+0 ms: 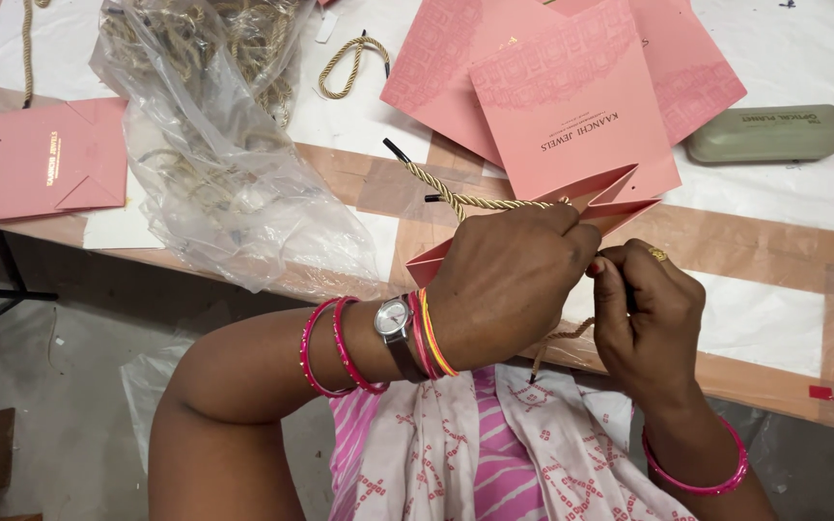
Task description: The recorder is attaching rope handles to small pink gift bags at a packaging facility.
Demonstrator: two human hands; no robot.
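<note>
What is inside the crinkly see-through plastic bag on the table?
The clear plastic bag holds a tangle of gold twisted rope cords. How many there are cannot be told, because folds and glare in the plastic hide most of them.

The scene is taken by a single camera worn on the head and aimed steeply downward and forward over the person's own lap. The left hand [509,280] and right hand [644,314] are caught close, low in the middle of the frame, with the forearms entering from the bottom edge. The table [774,318] edge is crossed at a slant, and the farther tabletop fills the upper half. Floor is seen at lower left. No second view is given.
</note>
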